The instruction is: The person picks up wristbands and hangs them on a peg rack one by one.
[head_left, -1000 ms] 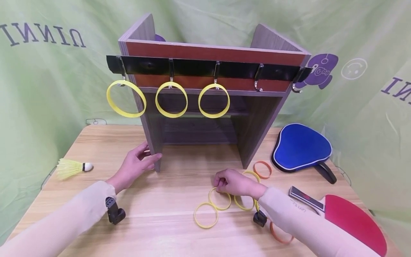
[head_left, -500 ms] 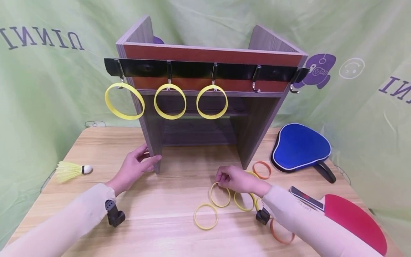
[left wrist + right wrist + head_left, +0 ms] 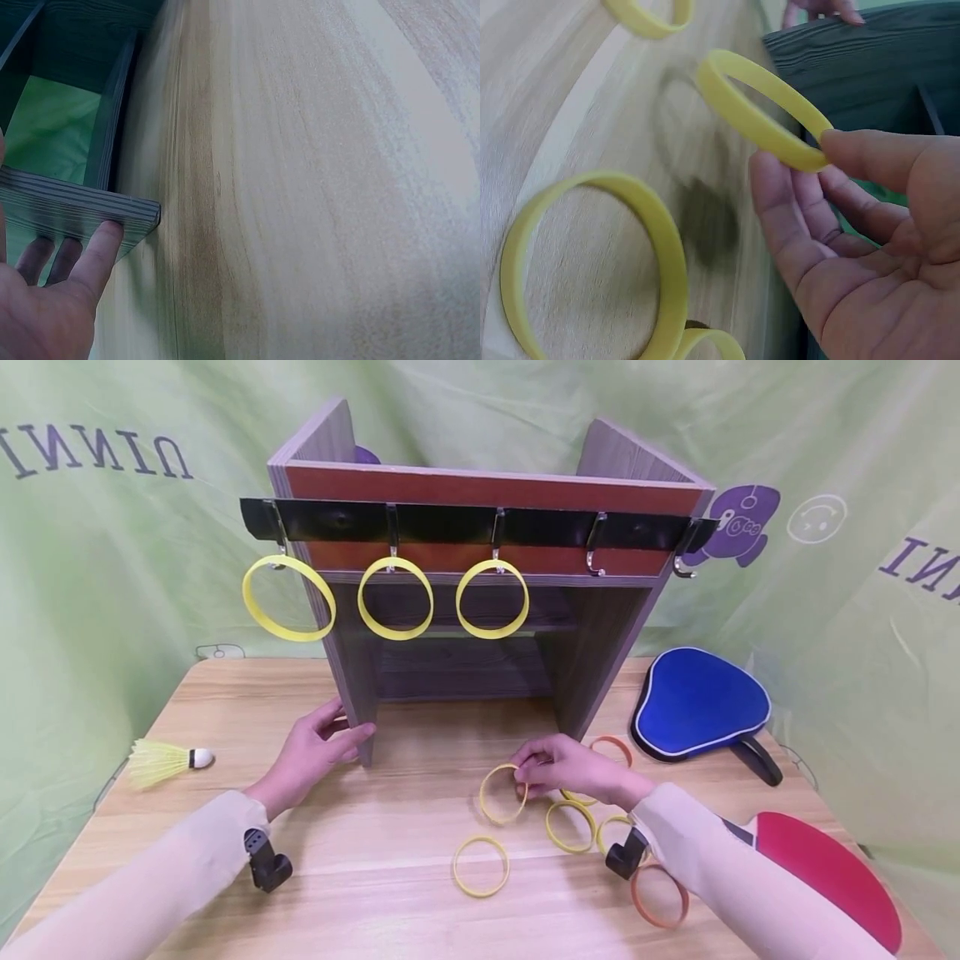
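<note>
A grey wood-grain shelf unit [image 3: 495,485] stands on the table, with a black hook rail [image 3: 442,522] across its red front board. Yellow rings [image 3: 395,598] hang from three of the hooks; the two hooks at the right carry none. My left hand [image 3: 311,752] holds the lower front edge of the shelf's left side panel [image 3: 82,206], its other fingers along the outer face. Near the foot of the right panel, my right hand [image 3: 566,768] pinches another yellow ring [image 3: 765,112] between thumb and fingers, raised over the table as its shadow shows.
More yellow rings [image 3: 481,891] and two orange rings [image 3: 660,922] lie on the table [image 3: 360,893]. At the right are a blue paddle case [image 3: 701,702] and a red table tennis paddle [image 3: 825,877]. A yellow shuttlecock [image 3: 161,762] lies far left. Green curtains [image 3: 90,568] surround the table.
My right hand has lifted the yellow ring from the table and moved slightly toward the shelf's right panel, turning as it goes. My left hand stays at the left panel.
</note>
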Demonstrator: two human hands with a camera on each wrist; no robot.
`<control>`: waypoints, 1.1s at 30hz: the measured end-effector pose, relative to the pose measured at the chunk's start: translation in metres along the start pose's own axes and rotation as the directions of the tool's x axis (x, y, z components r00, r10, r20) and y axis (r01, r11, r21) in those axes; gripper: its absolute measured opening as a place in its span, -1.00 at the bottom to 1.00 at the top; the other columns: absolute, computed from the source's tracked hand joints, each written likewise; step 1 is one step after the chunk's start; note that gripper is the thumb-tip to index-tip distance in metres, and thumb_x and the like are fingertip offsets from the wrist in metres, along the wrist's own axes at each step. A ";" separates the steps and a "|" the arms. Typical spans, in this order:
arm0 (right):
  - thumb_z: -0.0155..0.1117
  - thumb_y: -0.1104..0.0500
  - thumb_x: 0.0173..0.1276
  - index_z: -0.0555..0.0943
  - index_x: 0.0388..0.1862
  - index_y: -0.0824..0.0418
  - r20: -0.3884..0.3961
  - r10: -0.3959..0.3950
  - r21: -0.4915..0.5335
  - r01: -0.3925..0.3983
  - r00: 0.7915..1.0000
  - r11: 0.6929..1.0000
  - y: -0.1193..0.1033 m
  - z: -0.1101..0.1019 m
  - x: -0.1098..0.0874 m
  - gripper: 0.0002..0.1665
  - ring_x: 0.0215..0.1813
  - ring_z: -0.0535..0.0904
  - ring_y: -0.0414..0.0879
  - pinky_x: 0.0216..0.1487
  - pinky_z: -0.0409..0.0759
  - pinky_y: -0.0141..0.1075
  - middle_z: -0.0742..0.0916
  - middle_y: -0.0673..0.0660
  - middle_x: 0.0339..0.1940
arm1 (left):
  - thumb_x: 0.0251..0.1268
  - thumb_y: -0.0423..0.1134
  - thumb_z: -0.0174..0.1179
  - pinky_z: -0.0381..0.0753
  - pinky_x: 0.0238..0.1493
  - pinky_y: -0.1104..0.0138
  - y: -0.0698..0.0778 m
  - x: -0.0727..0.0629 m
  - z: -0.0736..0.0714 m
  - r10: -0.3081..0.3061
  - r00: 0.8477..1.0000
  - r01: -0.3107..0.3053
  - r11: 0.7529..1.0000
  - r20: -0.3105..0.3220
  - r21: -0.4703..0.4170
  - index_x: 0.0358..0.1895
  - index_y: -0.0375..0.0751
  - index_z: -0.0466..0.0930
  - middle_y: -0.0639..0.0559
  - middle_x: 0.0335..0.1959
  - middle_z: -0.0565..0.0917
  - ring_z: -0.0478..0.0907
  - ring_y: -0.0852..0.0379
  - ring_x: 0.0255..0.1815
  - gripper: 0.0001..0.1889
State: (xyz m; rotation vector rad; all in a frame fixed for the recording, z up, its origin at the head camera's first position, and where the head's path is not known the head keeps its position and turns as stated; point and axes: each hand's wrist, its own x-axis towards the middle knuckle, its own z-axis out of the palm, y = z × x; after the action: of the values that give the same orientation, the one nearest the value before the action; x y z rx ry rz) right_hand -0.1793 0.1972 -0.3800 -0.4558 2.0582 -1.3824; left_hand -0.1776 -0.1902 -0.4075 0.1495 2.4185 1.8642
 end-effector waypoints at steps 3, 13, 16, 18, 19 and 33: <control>0.23 0.37 0.50 0.43 0.18 0.67 0.000 -0.006 0.092 0.006 1.000 0.996 -0.004 -0.002 -0.003 -0.57 -0.18 0.77 -0.17 0.08 0.83 -0.19 0.80 0.32 -0.14 | 0.48 -0.08 0.33 0.79 0.04 0.39 0.000 0.000 0.000 0.003 1.000 -0.003 1.000 -0.003 0.003 0.60 -0.10 0.31 -0.33 0.46 0.50 0.57 0.46 0.10 -0.30; 0.18 0.39 0.53 0.36 0.20 0.49 -0.026 -0.091 0.247 0.095 0.995 0.964 -0.025 -0.005 -0.019 -0.64 0.02 0.83 -0.04 0.21 0.77 -0.11 0.82 0.38 0.04 | 0.49 -0.08 0.32 0.79 0.06 0.35 0.001 -0.001 -0.001 -0.002 1.000 0.002 1.000 0.008 -0.015 0.63 -0.09 0.27 -0.33 0.49 0.44 0.57 0.46 0.10 -0.27; 0.18 0.36 0.56 0.39 0.16 0.34 -0.041 -0.123 0.272 0.129 0.992 0.953 -0.035 -0.006 -0.026 -0.72 0.05 0.83 -0.02 0.21 0.78 -0.13 0.84 0.27 0.03 | 0.49 -0.07 0.32 0.79 0.07 0.35 0.001 -0.002 -0.001 -0.005 1.000 0.005 1.000 0.006 -0.007 0.62 -0.10 0.28 -0.33 0.48 0.46 0.57 0.46 0.10 -0.28; 0.17 0.35 0.58 0.39 0.15 0.30 -0.062 -0.149 0.287 0.161 0.987 0.944 -0.044 -0.008 -0.033 -0.73 0.08 0.82 -0.02 0.20 0.78 -0.15 0.85 0.20 0.03 | 0.49 -0.07 0.33 0.79 0.07 0.35 0.001 -0.002 -0.001 -0.007 1.000 0.007 1.000 0.001 -0.004 0.60 -0.11 0.30 -0.33 0.47 0.48 0.57 0.46 0.10 -0.29; 0.16 0.34 0.59 0.39 0.16 0.30 -0.071 -0.169 0.293 0.182 0.983 0.939 -0.049 -0.009 -0.036 -0.74 0.09 0.82 -0.01 0.20 0.78 -0.16 0.86 0.18 0.03 | 0.48 -0.06 0.33 0.79 0.07 0.36 0.001 -0.002 -0.001 -0.009 1.000 0.009 1.000 -0.001 -0.003 0.60 -0.11 0.30 -0.33 0.47 0.49 0.57 0.46 0.10 -0.29; 0.00 0.39 0.66 0.49 0.12 0.24 -0.308 -0.455 0.241 0.531 0.835 0.812 -0.110 -0.024 -0.081 -0.81 0.13 0.82 0.01 0.22 0.76 -0.22 0.85 0.17 0.08 | 0.48 -0.08 0.34 0.79 0.07 0.36 0.000 -0.002 -0.001 -0.003 1.000 0.002 1.000 -0.002 -0.010 0.60 -0.12 0.31 -0.35 0.46 0.48 0.58 0.47 0.08 -0.29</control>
State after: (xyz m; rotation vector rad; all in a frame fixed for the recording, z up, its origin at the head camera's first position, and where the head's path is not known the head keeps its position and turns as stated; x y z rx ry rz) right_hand -0.1395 0.2184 -0.2489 -0.7582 1.9115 -2.1386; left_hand -0.1753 -0.1914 -0.4077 0.1440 2.4096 1.8754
